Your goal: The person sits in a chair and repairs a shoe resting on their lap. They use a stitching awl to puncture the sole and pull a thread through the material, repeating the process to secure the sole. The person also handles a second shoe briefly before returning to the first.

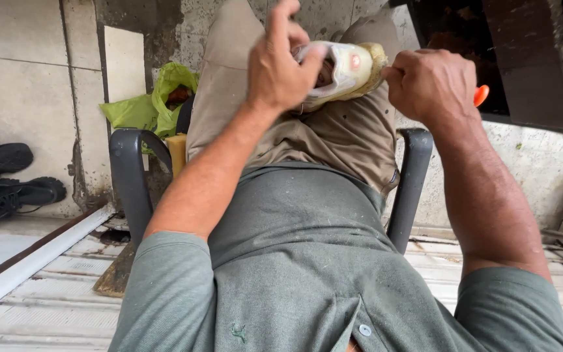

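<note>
**On the lap: a shoe in mid-work**

On the knees rests a white shoe (346,68), sole edge yellowed. The left hand (281,65) grips its upper; the right hand (431,85) is a closed fist pinching the toe end, an orange tool (481,94) behind it. The work looks unfinished. Black shoes (1,176) lie well apart on the floor.

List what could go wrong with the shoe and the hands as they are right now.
1. The white shoe rests on the lap, pinched only by the left hand; it may slip off.
2. The right hand grips an orange-handled tool whose working end is hidden; a slip toward the left fingers could hurt them.
</note>
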